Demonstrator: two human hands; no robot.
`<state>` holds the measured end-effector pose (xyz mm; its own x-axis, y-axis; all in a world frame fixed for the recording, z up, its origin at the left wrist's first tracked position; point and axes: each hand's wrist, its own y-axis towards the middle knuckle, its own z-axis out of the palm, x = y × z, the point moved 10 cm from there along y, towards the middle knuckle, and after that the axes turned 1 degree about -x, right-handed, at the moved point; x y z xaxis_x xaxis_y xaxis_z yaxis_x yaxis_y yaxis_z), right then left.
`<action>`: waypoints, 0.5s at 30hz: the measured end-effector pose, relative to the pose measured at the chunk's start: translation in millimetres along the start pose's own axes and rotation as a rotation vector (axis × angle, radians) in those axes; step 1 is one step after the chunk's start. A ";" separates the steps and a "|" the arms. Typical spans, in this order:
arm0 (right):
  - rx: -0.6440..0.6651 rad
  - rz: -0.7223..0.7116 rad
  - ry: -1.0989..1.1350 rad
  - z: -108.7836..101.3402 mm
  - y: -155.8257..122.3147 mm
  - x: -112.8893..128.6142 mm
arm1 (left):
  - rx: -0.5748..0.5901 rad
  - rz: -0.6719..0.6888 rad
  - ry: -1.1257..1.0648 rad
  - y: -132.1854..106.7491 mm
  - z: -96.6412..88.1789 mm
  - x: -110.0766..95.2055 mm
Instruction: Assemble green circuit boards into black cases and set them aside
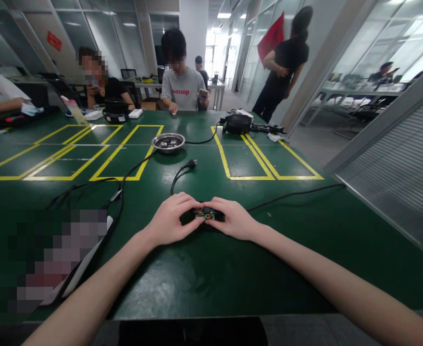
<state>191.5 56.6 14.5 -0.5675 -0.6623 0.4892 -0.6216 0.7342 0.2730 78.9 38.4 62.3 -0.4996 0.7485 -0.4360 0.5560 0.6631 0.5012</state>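
Observation:
Both my hands meet over the table's near middle, around a small circuit board with coils (206, 214). Its green, yellow and copper-coloured parts show between my fingertips. My left hand (173, 218) pinches the left end of the board between thumb and fingers. At the other end, my right hand (231, 218) grips it the same way. A dark part lies under or behind the board, mostly hidden by the fingers. Just beyond my hands, a black power cord with a plug (192, 164) rests on the table.
A metal bowl (168, 143) with metal parts stands farther back. Yellow tape outlines mark the green table (269, 269). Black cables (121, 197) run along the left; a black device (236, 123) lies at the far right. A person in grey (182, 86) is across the table.

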 end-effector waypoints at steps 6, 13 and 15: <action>-0.070 0.009 0.063 -8.3 -2.3 1.3 | 0.067 -0.043 0.041 -3.8 10.0 11.3; 0.023 0.072 -0.089 1.0 -7.2 10.5 | 0.100 -0.075 0.046 -4.9 14.1 16.6; 0.030 0.104 -0.115 3.3 -6.9 10.8 | 0.110 -0.077 0.045 -4.3 14.0 16.5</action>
<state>187.8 43.9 15.1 -0.6863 -0.5971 0.4152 -0.5714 0.7959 0.2001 77.6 48.0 42.5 -0.5712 0.6963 -0.4347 0.5834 0.7169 0.3817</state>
